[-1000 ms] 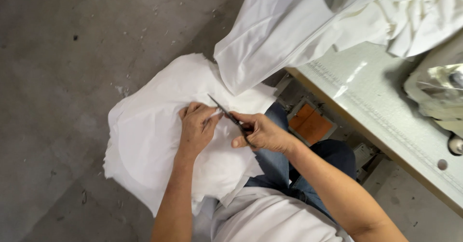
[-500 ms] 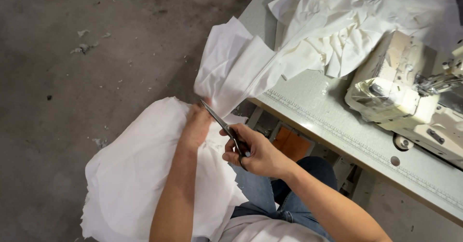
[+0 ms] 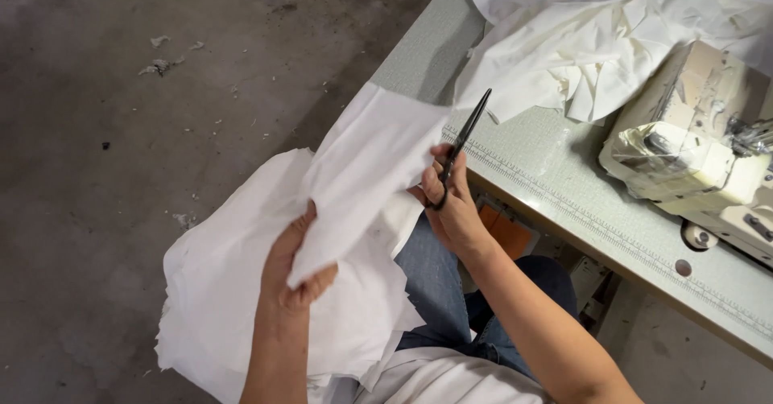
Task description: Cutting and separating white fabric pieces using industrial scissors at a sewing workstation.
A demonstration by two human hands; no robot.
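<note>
Gripping a white cloth piece (image 3: 362, 179), left hand (image 3: 294, 267) mid-frame; right hand (image 3: 451, 207) clasping black scissors (image 3: 463, 142) beside the table edge (image 3: 564, 211), fingertips hidden.

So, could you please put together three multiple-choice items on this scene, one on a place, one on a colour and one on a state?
1. Where is the sewing machine?
A. on the floor
B. on the table, at the right
C. on the person's lap

2. What colour is the cloth piece in the left hand?
A. white
B. red
C. dark blue

3. How are the scissors in the right hand?
A. lying flat on the table
B. blades shut, pointing up
C. dropped on the floor

Answers: 1 B, it sits on the pale green table. 2 A, the piece is plain white. 3 B, the black blades form one line rising from the hand.
</note>
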